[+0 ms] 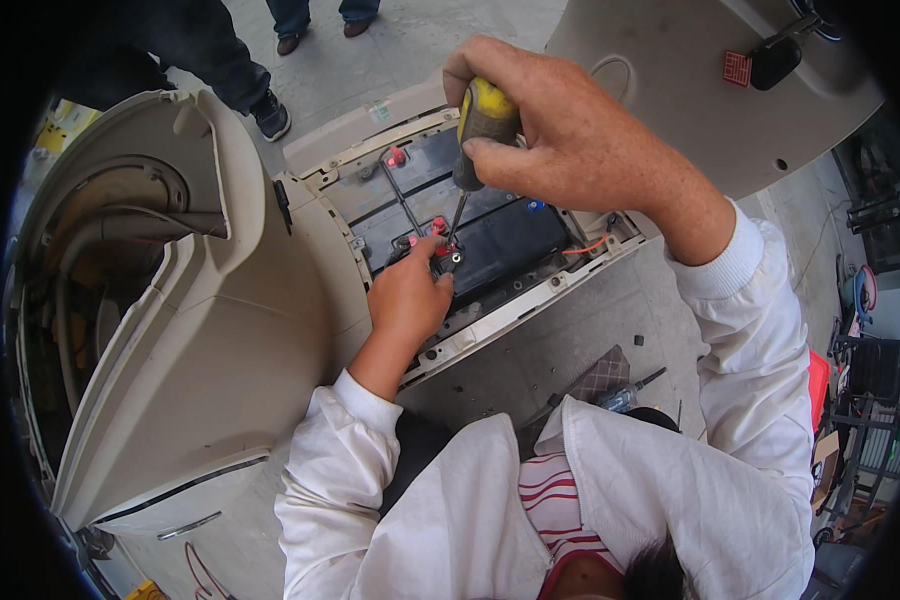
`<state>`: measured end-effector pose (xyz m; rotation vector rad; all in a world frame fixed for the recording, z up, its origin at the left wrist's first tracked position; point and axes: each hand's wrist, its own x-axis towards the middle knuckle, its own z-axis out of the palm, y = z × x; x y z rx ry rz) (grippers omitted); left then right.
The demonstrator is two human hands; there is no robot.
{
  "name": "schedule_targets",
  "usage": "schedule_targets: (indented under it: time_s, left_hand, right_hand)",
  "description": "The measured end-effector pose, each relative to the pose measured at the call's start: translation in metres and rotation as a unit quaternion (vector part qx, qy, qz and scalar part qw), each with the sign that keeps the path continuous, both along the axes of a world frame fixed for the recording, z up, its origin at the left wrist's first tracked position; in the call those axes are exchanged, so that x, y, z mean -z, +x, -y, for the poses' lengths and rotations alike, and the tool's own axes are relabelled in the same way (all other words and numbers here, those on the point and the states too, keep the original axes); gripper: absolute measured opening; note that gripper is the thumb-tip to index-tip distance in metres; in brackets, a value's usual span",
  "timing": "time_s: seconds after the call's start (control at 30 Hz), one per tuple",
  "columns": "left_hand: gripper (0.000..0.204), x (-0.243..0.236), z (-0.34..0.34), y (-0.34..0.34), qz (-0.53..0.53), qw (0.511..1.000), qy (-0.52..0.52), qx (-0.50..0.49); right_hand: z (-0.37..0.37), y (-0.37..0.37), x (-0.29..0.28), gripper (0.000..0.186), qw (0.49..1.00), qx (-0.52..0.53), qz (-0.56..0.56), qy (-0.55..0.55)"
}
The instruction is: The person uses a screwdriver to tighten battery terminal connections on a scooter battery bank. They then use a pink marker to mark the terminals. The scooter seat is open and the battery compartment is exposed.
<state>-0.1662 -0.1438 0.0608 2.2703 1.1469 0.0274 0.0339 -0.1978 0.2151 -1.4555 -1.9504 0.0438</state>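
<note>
My right hand (560,130) is wrapped round the yellow and dark grey handle of a screwdriver (487,125). Its thin shaft slants down to a small bolt head by the red terminal covers (438,228) of a black battery (505,245). Beside the screwdriver's tip, my left hand (410,290) has its fingers closed at the terminal. What lies between those fingers, if anything, is hidden. More dark batteries (370,205) sit behind in the same beige-framed bay (500,330), with a black cable (400,195) running between red terminals.
A large beige body shell (270,320) curves up at the left, and a beige panel (660,90) stands at the upper right. A blue-handled screwdriver (625,397) rests near a chequered cloth on the grey floor. Other people's legs (205,50) appear at the top.
</note>
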Motion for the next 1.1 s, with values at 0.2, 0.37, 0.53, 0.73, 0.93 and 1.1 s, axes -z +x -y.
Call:
schedule_targets:
  time_s: [0.2,0.37,0.53,0.73,0.93,1.1]
  left_hand:
    - [0.046,-0.002,0.0,0.0,-0.009,1.0,-0.007,-0.004]
    - [0.047,-0.003,0.0,0.002,-0.015,1.0,-0.006,-0.003]
    - [0.048,0.0,0.0,-0.001,-0.007,1.0,0.001,-0.004]
    - [0.049,-0.004,0.0,0.001,-0.016,1.0,-0.008,0.0]
    - [0.049,0.0,0.001,-0.001,-0.007,1.0,0.009,0.001]
    - [0.047,0.002,0.001,-0.001,-0.003,1.0,0.012,0.0]
  right_hand:
    - [0.001,0.0,-0.001,0.033,1.0,0.011,-0.002,-0.007]
    - [0.001,0.002,-0.001,0.032,1.0,0.01,-0.002,0.002]
    - [-0.001,0.005,-0.001,0.031,1.0,-0.004,-0.004,0.016]
    - [0.004,0.004,0.0,0.032,0.999,0.014,-0.042,-0.027]
    - [0.001,-0.006,-0.012,0.025,0.998,-0.058,0.001,-0.019]
    - [-0.005,-0.025,-0.023,0.027,0.982,0.104,0.142,-0.067]
